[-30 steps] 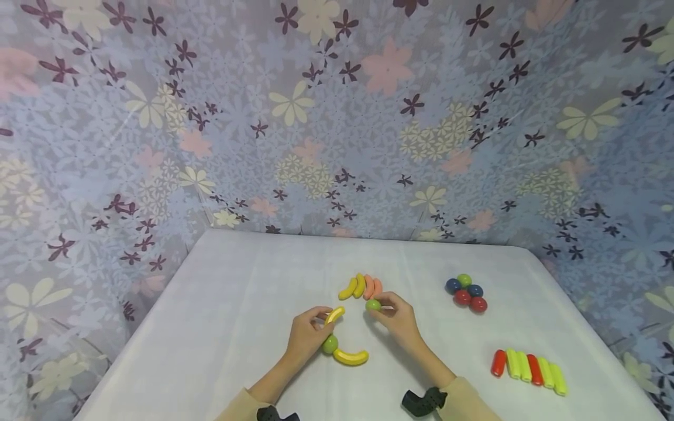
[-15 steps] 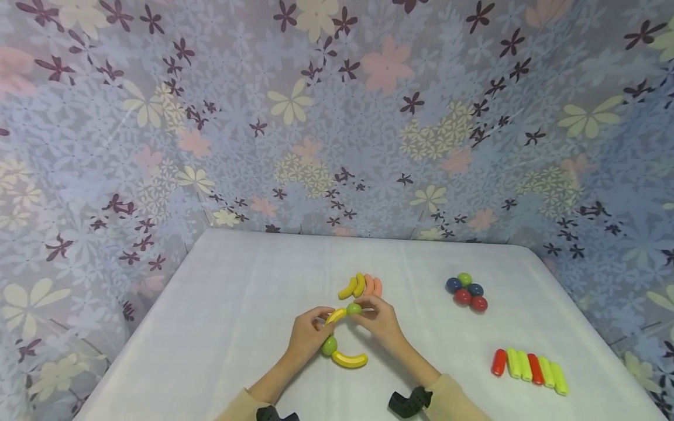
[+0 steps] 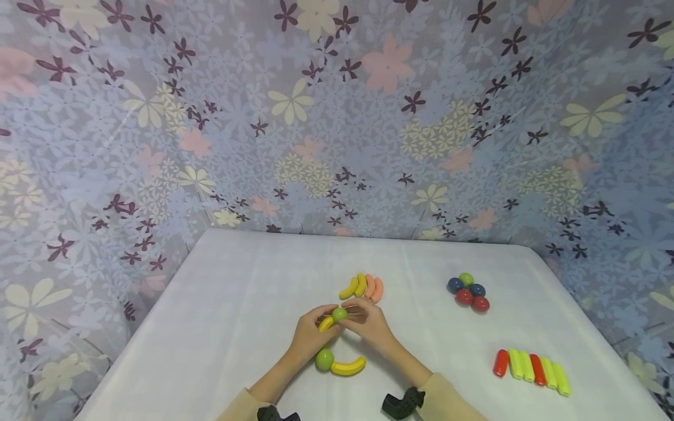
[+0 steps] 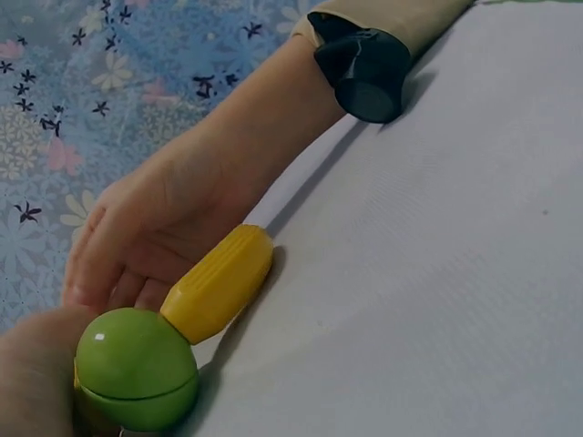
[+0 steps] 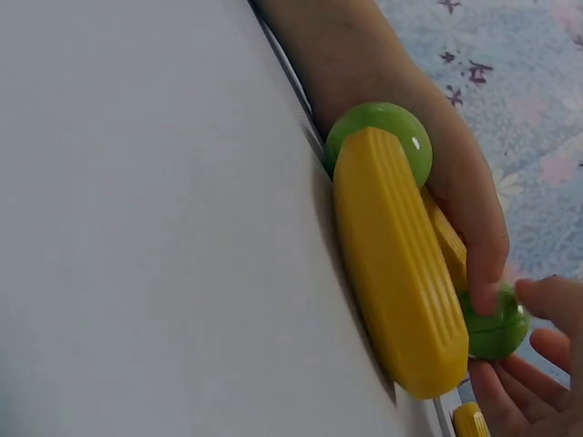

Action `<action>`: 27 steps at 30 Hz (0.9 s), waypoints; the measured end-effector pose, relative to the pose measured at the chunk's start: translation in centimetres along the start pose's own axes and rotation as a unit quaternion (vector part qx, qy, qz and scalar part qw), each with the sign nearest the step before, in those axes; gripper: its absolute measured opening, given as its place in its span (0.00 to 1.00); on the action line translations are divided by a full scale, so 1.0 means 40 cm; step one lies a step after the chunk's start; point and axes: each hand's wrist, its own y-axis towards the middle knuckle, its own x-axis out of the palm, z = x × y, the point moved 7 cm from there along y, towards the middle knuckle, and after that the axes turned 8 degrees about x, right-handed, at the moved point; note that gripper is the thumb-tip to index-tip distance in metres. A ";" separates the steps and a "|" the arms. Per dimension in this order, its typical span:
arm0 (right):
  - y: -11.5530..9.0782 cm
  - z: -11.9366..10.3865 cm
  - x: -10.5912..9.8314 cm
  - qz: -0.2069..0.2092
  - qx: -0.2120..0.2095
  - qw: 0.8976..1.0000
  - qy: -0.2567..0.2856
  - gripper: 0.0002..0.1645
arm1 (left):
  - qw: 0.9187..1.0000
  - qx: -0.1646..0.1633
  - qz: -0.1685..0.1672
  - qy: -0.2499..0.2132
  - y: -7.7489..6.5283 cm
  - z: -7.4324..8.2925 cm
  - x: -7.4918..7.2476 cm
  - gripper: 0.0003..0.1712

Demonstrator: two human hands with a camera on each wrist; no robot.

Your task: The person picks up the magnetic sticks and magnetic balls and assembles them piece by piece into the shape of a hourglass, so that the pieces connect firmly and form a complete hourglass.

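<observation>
**Held green ball (image 3: 339,314) set beside held yellow piece (image 3: 326,323), mid-worktop (image 3: 184,345)**

Head view: The curved yellow piece is gripped by the left hand (image 3: 313,332); the ball is pinched by the right hand (image 3: 370,323). The fingertips are brought almost together around the ball. Whether ball and piece are lifted or rested on the white surface cannot be told. Nearer the person, a near green ball (image 3: 325,359) is seen touching a near yellow piece (image 3: 348,366). Beyond the hands, two yellow pieces (image 3: 355,287) and two pink pieces (image 3: 374,289) are lined up. To the right, a cluster of balls (image 3: 464,297) is noted: one green, two blue, two red. Closer in, a row of sticks (image 3: 529,367) is laid, two red and four lime. The scene is backed by a floral cloth (image 3: 337,117).

Left wrist view: The near pair is shown end to end. The right forearm, ringed by a dark band (image 4: 369,73), is seen behind; the left fingers are blurred at the edge.

Right wrist view: The held ball is framed by fingers of both hands, partly hidden by the near yellow piece.
</observation>
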 end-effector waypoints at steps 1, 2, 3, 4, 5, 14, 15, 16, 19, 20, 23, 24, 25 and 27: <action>0.001 -0.002 0.003 0.000 0.008 1.000 0.000 0.20 | 1.000 -0.003 0.000 -0.003 0.000 -0.002 0.000 0.25; 0.003 0.000 0.005 0.002 0.017 1.000 -0.001 0.19 | 1.000 -0.005 0.001 -0.003 0.001 -0.003 -0.001 0.25; 0.005 0.001 0.007 0.004 0.025 1.000 0.000 0.19 | 1.000 -0.009 0.002 -0.005 0.001 -0.004 -0.001 0.25; 0.007 0.002 0.007 0.008 0.030 1.000 -0.003 0.18 | 1.000 -0.012 0.004 -0.006 0.001 -0.005 -0.002 0.25; 0.010 0.004 0.006 0.015 0.036 0.999 -0.009 0.17 | 1.000 -0.014 0.006 -0.006 0.002 -0.006 -0.003 0.25; 0.058 0.009 -0.046 0.124 0.027 0.987 -0.094 0.13 | 1.000 -0.022 0.009 0.005 0.003 -0.010 -0.001 0.25; 0.064 0.012 -0.050 0.128 0.027 0.986 -0.102 0.13 | 1.000 -0.022 0.007 0.008 0.002 -0.011 0.000 0.25; 0.069 0.016 -0.052 0.128 0.027 0.985 -0.108 0.15 | 1.000 -0.022 0.005 0.010 0.002 -0.011 0.002 0.25; 0.085 0.031 -0.051 0.110 0.035 0.986 -0.116 0.17 | 1.000 -0.022 0.001 0.015 -0.001 -0.011 0.004 0.25; 0.090 0.035 -0.048 0.101 0.038 0.987 -0.119 0.18 | 1.000 -0.023 0.000 0.017 -0.001 -0.011 0.004 0.25; 0.101 0.046 -0.036 0.067 0.045 0.988 -0.131 0.20 | 0.999 -0.023 0.000 0.026 -0.001 -0.010 0.002 0.25; 0.104 0.048 -0.032 0.059 0.043 0.988 -0.137 0.20 | 0.999 -0.022 0.001 0.029 -0.001 -0.009 0.001 0.25; 0.106 0.048 -0.029 0.052 0.042 0.988 -0.141 0.20 | 0.999 -0.020 0.001 0.031 0.000 -0.008 0.000 0.25; 0.107 0.047 -0.022 0.039 0.037 0.988 -0.147 0.18 | 0.999 -0.017 0.002 0.035 0.001 -0.005 -0.004 0.24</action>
